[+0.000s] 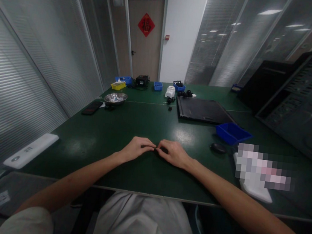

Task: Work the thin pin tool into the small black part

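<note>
My left hand [137,148] and my right hand [172,153] rest close together on the green table [108,134], near its front edge. The fingertips of both hands meet in a pinch around a tiny dark thing [155,148] that is too small to name. Both hands have their fingers curled in. A black oval object [218,148] lies on the table to the right of my right hand.
A blue bin [233,133] and a black flat panel [202,110] sit ahead on the right. A metal bowl [115,98] and a dark phone [92,107] lie at the left. A white box [31,150] rests on the left edge. Large black equipment [302,101] stands at the right.
</note>
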{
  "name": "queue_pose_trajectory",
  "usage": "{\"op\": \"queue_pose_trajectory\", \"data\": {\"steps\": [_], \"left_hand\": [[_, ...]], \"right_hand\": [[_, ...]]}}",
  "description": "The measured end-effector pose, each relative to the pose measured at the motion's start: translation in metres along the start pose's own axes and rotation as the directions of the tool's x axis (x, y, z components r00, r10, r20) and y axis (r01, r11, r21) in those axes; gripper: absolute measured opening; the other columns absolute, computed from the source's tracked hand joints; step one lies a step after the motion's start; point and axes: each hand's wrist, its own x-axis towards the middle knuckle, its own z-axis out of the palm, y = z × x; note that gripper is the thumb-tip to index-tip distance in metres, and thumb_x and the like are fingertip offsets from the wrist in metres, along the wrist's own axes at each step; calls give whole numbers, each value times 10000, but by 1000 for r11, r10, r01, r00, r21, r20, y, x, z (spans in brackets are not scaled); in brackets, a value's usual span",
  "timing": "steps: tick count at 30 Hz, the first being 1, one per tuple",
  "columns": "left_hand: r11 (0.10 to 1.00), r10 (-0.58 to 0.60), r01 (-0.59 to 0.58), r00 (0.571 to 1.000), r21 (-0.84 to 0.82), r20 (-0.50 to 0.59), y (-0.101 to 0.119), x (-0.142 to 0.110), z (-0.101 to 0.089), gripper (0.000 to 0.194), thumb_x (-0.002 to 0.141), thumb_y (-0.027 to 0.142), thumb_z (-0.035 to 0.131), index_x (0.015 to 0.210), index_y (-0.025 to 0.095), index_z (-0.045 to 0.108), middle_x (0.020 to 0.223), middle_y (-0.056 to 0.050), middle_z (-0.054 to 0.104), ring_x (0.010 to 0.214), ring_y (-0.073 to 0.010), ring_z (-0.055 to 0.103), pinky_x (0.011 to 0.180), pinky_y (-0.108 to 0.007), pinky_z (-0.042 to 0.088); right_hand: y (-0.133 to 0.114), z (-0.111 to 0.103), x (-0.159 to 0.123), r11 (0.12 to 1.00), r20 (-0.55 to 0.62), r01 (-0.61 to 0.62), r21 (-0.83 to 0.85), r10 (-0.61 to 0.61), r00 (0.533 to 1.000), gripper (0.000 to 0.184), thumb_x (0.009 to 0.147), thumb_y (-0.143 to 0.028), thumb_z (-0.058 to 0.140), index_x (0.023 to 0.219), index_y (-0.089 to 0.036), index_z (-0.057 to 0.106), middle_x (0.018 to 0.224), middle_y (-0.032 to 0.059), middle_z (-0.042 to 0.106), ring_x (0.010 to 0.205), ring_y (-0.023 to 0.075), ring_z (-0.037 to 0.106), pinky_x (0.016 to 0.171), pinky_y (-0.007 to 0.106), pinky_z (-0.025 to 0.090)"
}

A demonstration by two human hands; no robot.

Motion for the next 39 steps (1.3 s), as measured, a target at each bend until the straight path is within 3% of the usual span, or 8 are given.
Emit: {"op": "queue_pose_trajectory", "data": {"steps": [7, 16, 22, 27, 33, 39], "left_hand": [[989, 65, -70, 997, 128, 42, 0, -3, -2, 296, 1035, 288, 561, 1231, 180, 755, 1171, -97, 715, 1094, -201, 668, 987, -325, 527], [993, 34, -40, 998, 110, 49, -2, -1, 0, 276, 1019, 299, 592, 1197, 173, 761, 1124, -92, 713, 1047, -198, 673, 945, -310, 534], [981, 74, -90, 993, 174, 93, 2, -3, 1, 307, 1048, 259, 522, 1245, 188, 745, 1172, -107, 689, 1095, -207, 641, 984, -342, 521], [985, 70, -78, 996, 155, 55, 4, -2, 1, 307, 1042, 270, 531, 1224, 179, 761, 1157, -112, 703, 1072, -209, 655, 967, -338, 528], [998, -14, 17, 998, 53, -54, 0, -1, -3, 270, 1020, 315, 584, 1106, 181, 802, 1089, -94, 728, 977, -197, 686, 893, -311, 537], [989, -58, 69, 994, 128, -87, -17, 4, -4, 232, 992, 315, 629, 1032, 176, 810, 1017, -85, 711, 916, -195, 668, 837, -307, 535]], "right_hand": [[1, 2, -1, 999, -3, 19, -41, -19, 1000, 122, 991, -282, 588, 1000, -196, 674, 946, 38, 696, 776, 153, 633, 720, 262, 417], [-1, 1, -1, 998, 10, 11, -67, -10, 1000, 132, 1004, -298, 570, 1019, -203, 661, 947, 39, 702, 760, 159, 637, 700, 268, 407], [-4, 3, -1, 992, 29, 27, -122, -23, 999, 154, 1022, -318, 540, 1021, -200, 639, 952, 48, 708, 728, 156, 631, 662, 265, 380], [-3, 1, -1, 994, 23, 10, -110, -8, 1000, 135, 1007, -309, 561, 995, -204, 644, 920, 36, 710, 741, 159, 633, 674, 263, 379], [-3, -1, 0, 995, 34, 10, -98, -7, 999, 138, 1008, -305, 561, 998, -209, 659, 900, 34, 700, 732, 156, 623, 669, 263, 372], [-3, -3, 0, 998, 36, -3, -58, 5, 999, 136, 1004, -304, 567, 1003, -213, 668, 907, 33, 703, 744, 158, 623, 687, 264, 388]]}}
